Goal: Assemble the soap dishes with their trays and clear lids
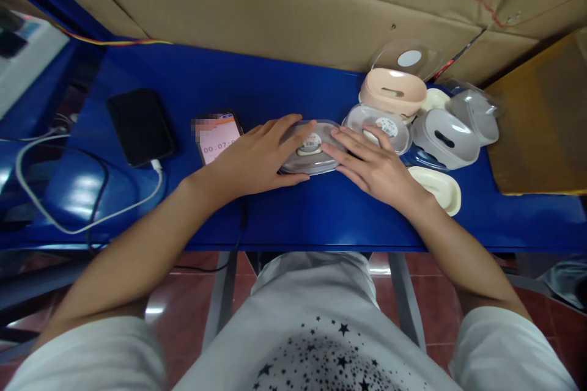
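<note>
An oval soap box (316,164) with a clear lid and a round white label lies on the blue table in front of me. My left hand (261,156) grips its left end, fingers over the lid and thumb along the near edge. At the right end, my right hand (373,165) holds it too, with fingertips on the lid and thumb at the near side. The fingers cover part of the box. Just beyond my right hand is another clear-lidded soap box (358,119), also labelled. A cream oval tray (447,192) lies to the right of that wrist.
Behind on the right stand a peach box (394,88) with a slot and grey boxes (447,137). A clear lid (380,58) leans on the cardboard wall. Left are a phone showing a timer (220,134), a black device (140,128) with a white cable, and a carton (541,122) far right.
</note>
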A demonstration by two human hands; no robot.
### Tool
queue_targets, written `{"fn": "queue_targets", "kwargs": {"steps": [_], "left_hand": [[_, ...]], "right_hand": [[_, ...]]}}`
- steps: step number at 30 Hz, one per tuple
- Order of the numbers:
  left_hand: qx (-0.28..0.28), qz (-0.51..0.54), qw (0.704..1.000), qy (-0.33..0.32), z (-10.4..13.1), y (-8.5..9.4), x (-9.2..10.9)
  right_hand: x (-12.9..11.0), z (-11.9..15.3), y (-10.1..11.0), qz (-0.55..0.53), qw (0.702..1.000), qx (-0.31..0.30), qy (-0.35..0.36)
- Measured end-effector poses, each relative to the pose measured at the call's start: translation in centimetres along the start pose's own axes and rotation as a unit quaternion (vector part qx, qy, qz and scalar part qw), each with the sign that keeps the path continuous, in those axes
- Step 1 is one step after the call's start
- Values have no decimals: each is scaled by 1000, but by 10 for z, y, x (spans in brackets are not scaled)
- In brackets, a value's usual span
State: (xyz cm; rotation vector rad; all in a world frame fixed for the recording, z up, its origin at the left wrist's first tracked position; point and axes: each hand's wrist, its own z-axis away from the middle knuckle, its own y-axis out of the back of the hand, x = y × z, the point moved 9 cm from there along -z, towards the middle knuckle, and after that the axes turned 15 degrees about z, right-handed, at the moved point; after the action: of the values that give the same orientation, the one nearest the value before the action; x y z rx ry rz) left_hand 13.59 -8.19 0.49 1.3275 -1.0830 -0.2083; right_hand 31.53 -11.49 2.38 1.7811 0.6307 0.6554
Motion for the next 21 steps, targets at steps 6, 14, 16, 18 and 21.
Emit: {"fn": "queue_targets", "kwargs": {"steps": [6,14,16,18,21], "left_hand": [[0,-72,997,28,-3,-1,10],[31,32,999,-22,1,3,1],[33,31,999,-25,2,2,0],[30,32,999,-27,2,0,0],[31,50,998,-29,3,0,-1]], "right_hand": [[-1,-1,-3,4,1000,3,4],[-1,-3,-2,-3,1000,0,-5],[0,-2,-2,-5,1000,3,-5],[1,-1,-2,-6,1000,6,-4],[4,1,-6,-9,1000,1,-10]]}}
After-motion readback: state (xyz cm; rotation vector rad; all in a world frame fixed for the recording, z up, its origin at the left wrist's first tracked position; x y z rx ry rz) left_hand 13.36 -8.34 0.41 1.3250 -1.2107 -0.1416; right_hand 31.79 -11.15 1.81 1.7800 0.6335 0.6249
